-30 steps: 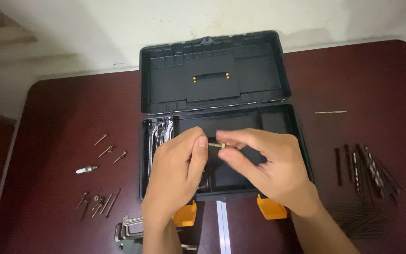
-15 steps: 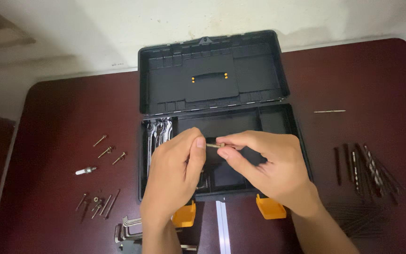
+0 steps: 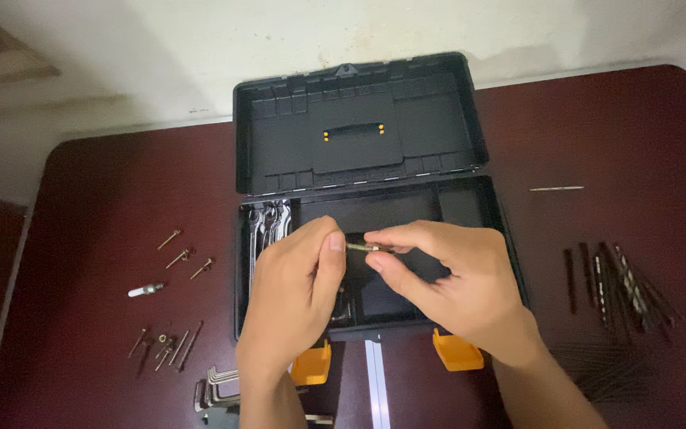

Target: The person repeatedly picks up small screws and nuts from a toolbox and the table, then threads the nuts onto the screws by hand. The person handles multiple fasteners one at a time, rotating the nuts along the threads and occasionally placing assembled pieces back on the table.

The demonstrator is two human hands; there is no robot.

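Both hands meet over an open black toolbox [image 3: 486, 218] on a dark red table. My left hand [image 3: 291, 290] and my right hand [image 3: 446, 278] pinch the two ends of a small metal screw or bit [image 3: 359, 248] between thumb and fingers. The piece lies level, just above the toolbox's inner tray. Several silver wrenches [image 3: 267, 225] lie in the tray's left compartment, partly hidden by my left hand.
The lid [image 3: 359, 119] stands open at the back. Two orange latches [image 3: 311, 367] hang at the front. Loose screws [image 3: 180, 256] and a white-tipped bit [image 3: 146, 289] lie at left, hex keys [image 3: 216, 385] near the front, several drill bits [image 3: 621, 278] at right, one thin rod [image 3: 556, 188] beyond.
The hands have barely moved; they still hold the small metal piece between them over the toolbox. The view has shifted slightly.
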